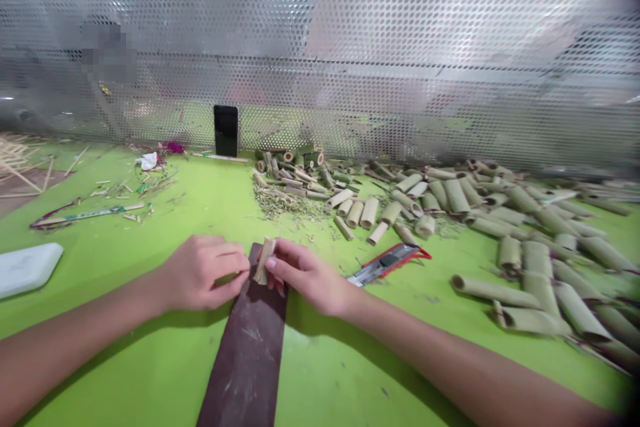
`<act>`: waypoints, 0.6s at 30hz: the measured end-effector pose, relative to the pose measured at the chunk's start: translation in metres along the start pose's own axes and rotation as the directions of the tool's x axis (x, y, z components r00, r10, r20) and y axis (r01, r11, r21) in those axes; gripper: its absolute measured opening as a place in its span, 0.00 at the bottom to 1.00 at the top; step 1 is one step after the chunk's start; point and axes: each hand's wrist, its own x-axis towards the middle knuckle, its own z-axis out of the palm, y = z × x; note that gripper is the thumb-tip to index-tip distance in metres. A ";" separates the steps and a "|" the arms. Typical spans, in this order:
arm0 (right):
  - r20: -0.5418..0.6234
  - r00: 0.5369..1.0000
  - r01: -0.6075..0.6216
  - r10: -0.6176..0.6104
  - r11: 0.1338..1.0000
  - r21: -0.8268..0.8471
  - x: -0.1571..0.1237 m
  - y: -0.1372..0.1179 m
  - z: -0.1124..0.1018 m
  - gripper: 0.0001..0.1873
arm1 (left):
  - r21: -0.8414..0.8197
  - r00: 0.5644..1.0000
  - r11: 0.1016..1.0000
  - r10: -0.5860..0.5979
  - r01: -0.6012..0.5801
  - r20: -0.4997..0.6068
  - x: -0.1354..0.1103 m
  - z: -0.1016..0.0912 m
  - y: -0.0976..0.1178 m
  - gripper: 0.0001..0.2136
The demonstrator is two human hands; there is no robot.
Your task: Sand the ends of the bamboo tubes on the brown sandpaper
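Note:
Between the thumb and fingers of my right hand is a short split piece of bamboo, tilted over the far end of a dark brown strip. The strip runs toward me across the green table. My left hand is closed at the strip's left edge, its thumb and index fingertips pressed together. Whether anything small sits in that pinch is hidden. A red-edged utility knife lies just beyond my right wrist, its blade end pointing toward that wrist.
Many cut bamboo tubes are heaped at the right and back, with shavings beside them. A black phone leans upright against the perforated metal screen. A white block, scraps and thin sticks lie on the left.

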 end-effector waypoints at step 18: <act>0.151 0.856 0.392 -0.494 0.432 -0.812 -0.009 -0.004 0.005 0.11 | -0.372 0.900 0.820 -0.404 0.435 0.163 0.010 -0.007 0.022 0.19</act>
